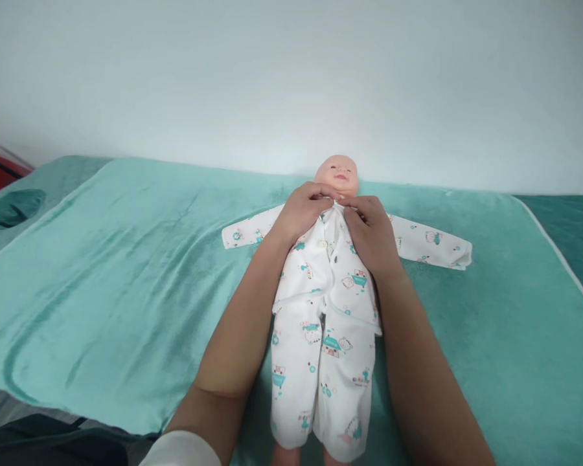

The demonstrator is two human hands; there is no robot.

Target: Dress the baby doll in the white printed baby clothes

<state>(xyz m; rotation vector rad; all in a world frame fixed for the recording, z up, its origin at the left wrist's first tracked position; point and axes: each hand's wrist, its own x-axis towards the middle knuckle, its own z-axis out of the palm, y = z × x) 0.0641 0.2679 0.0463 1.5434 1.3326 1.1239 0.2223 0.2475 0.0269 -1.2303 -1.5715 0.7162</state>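
A baby doll (pixel 337 173) lies on its back, head toward the wall, dressed in a white printed top (pixel 340 285) and matching white trousers (pixel 298 369). At the collar, just under the doll's chin, my left hand (pixel 307 208) pinches the cloth between thumb and fingers. Facing it, my right hand (pixel 369 226) grips the collar's other edge, its fingertips nearly meeting the left ones. A button (pixel 323 244) shows on the front below my hands. The top's sleeves stretch out to both sides, and the fingers cover the neckline.
A teal blanket (pixel 102 278) with creases on the left side lies under the doll. Behind it rises a pale wall (pixel 272 77). Something red (pixel 0 175) stands at the far left edge, and dark cloth (pixel 48 440) shows at the lower left.
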